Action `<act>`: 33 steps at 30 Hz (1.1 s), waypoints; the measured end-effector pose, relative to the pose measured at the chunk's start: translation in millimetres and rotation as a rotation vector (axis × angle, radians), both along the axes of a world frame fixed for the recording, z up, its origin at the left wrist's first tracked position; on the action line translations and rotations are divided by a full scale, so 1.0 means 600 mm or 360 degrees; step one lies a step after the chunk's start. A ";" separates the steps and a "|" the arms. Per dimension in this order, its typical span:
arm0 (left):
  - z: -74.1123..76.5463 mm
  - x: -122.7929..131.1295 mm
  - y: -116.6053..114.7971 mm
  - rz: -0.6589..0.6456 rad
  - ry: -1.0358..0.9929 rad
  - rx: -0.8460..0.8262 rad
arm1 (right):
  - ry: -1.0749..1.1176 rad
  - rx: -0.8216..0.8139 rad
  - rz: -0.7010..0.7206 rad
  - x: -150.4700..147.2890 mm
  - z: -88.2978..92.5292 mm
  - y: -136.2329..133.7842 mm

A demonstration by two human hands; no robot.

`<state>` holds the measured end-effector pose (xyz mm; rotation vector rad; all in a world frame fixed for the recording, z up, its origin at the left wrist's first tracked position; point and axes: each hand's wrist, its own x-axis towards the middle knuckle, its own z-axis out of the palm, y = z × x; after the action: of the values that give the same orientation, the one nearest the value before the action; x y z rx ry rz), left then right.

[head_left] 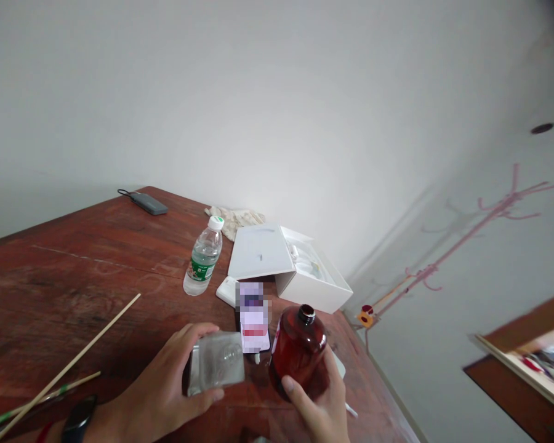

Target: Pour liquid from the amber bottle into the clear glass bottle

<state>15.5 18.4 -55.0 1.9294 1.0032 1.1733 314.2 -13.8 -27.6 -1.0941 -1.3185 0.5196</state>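
My left hand (173, 375) is closed around a clear, square-sided container (216, 362), held tilted above the table, with the thumb on its near side. My right hand (325, 406) grips a reddish-brown bottle (295, 344) by its lower body, and its dark neck is uncapped and points up. The two held things are a short way apart. Between and behind them lies a phone (255, 320) with a lit, partly blurred screen.
A capped water bottle (203, 258) stands on the wooden table (92, 252). Near the wall are an open white box (314, 292), a crumpled cloth (235, 218) and a grey device (150, 203). Thin sticks (80, 355) lie left. A pink coat rack (461, 243) stands right.
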 end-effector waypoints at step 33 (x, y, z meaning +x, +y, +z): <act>-0.033 0.016 0.030 0.0295 -0.0246 -0.0174 | -0.0023 -0.0030 0.0063 -0.005 0.014 0.001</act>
<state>25.1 36.5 -74.6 1.6618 1.1560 1.3208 311.4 -13.4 -19.0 -1.0906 -1.3522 0.5552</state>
